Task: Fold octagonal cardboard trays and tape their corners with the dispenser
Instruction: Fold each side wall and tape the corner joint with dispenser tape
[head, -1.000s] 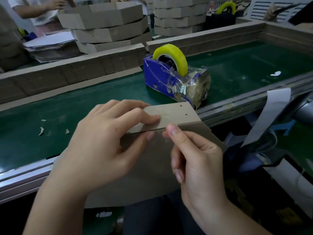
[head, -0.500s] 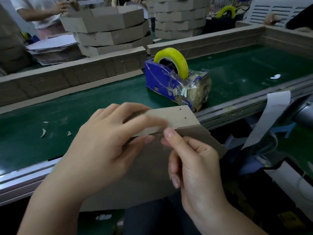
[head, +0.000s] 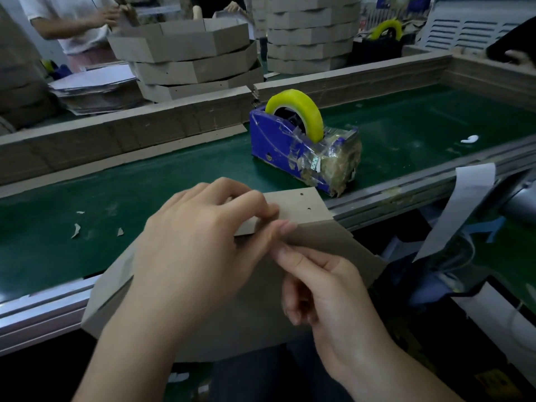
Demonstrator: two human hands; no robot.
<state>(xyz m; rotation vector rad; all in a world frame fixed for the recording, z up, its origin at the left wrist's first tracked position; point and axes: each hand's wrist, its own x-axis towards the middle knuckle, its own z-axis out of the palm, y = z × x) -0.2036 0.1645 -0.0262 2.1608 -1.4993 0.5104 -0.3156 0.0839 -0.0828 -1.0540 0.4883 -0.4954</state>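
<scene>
Grey-brown cardboard sits between my hands: the tray blank (head: pixel 324 248) is held at the near rail of the desk (head: pixel 145 184), partly over the green surface and partly over my lap. One side flap (head: pixel 301 204), pierced by two small holes, is raised along its crease.

My left hand (head: pixel 197 250) lies over the blank with its fingers curled round that flap, pinching it against the thumb underneath. My right hand (head: pixel 330 294) pinches the cardboard edge just beside the left fingertips, using thumb and forefinger, with the other fingers curled into the palm.

Beyond the flap, on the green surface, stands the blue tape dispenser (head: pixel 287 146), wrapped in scraps of clear tape and carrying a yellow tape roll (head: pixel 295 103). It is near the blank, but neither hand touches it. A few torn bits of card (head: pixel 76 230) lie on the green to my left.

A low cardboard wall (head: pixel 116 137) runs along the far side of the desk. Behind it rise two stacks of folded octagonal trays (head: pixel 185 59), a pile of flat sheets (head: pixel 92 85), and another person (head: pixel 75 21) handling cardboard.
</scene>
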